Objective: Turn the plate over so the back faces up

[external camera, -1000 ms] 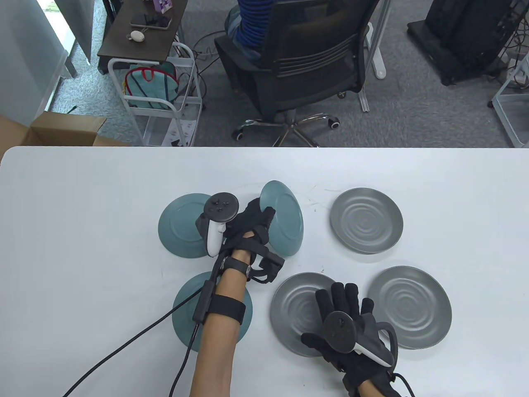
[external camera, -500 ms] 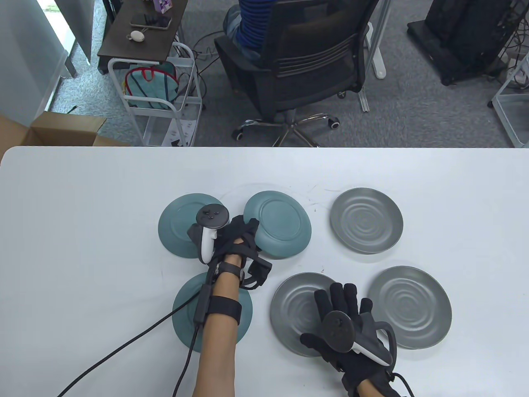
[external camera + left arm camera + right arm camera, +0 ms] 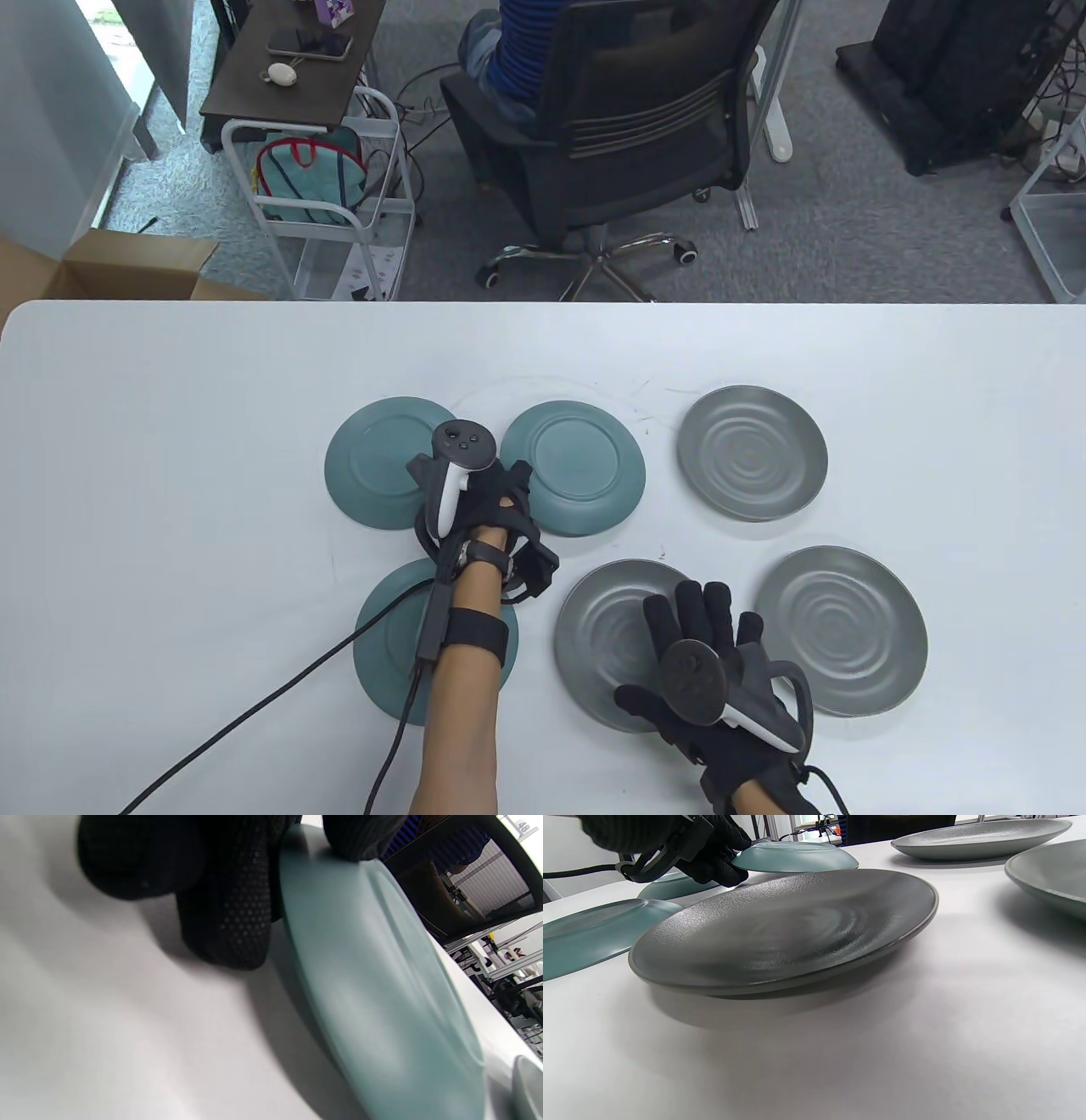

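The teal plate [image 3: 581, 467] lies back up on the white table [image 3: 170, 407], its foot ring showing. My left hand [image 3: 512, 486] holds its near-left rim. In the left wrist view one finger lies on top of the rim of the teal plate [image 3: 373, 984] and other fingers [image 3: 229, 921] sit beside the rim, on the table. The right wrist view shows this hand [image 3: 712, 857] at the edge of the teal plate [image 3: 797, 855]. My right hand [image 3: 704, 632] rests open, fingers spread, on a grey plate [image 3: 607, 637] that lies face up.
Two more teal plates lie back up, at the left [image 3: 373, 467] and under my left forearm [image 3: 386, 645]. Two more grey plates lie face up, at the back right [image 3: 752, 452] and the right [image 3: 840, 631]. An office chair [image 3: 611, 110] stands beyond the table's far edge.
The teal plate stood tilted on its edge in my left hand, then came down to the right and now lies flat, back up. My left hand dropped with it. The right hand stayed put.
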Available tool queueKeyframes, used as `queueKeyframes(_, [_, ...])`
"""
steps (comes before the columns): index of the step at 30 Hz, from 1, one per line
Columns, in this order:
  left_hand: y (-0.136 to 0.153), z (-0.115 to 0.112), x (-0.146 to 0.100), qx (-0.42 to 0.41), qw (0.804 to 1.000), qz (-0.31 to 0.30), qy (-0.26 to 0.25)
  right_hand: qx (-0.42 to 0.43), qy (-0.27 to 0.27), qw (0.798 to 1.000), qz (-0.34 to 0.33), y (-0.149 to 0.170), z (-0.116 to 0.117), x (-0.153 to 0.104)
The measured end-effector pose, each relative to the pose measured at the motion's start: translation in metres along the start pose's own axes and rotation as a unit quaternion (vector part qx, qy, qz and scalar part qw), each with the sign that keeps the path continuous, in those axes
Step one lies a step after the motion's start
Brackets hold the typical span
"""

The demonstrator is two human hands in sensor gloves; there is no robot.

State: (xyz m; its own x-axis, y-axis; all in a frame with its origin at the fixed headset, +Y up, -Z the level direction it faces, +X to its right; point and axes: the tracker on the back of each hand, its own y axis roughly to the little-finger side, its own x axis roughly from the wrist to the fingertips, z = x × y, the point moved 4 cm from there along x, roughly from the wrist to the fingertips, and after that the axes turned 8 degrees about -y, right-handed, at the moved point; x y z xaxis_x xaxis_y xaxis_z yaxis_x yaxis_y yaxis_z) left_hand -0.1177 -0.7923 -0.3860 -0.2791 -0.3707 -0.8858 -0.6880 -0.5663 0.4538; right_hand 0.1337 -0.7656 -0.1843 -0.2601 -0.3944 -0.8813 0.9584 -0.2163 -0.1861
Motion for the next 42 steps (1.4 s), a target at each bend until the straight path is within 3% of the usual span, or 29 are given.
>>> queueKeyframes(27, [-0.015, -0.002, -0.005, 0.151, 0.988, -0.023, -0.038, -0.006, -0.010, 1.000, -0.002, -0.004, 0.002, 0.001])
queueKeyframes(36, [-0.028, 0.007, -0.019, 0.196, 0.977, -0.074, -0.045, -0.006, -0.008, 1.000, -0.001, -0.003, 0.002, 0.001])
queueKeyframes(42, [-0.031, 0.026, -0.038, 0.265, 0.953, -0.127, -0.075, -0.011, -0.008, 1.000, 0.003, -0.004, 0.001, 0.001])
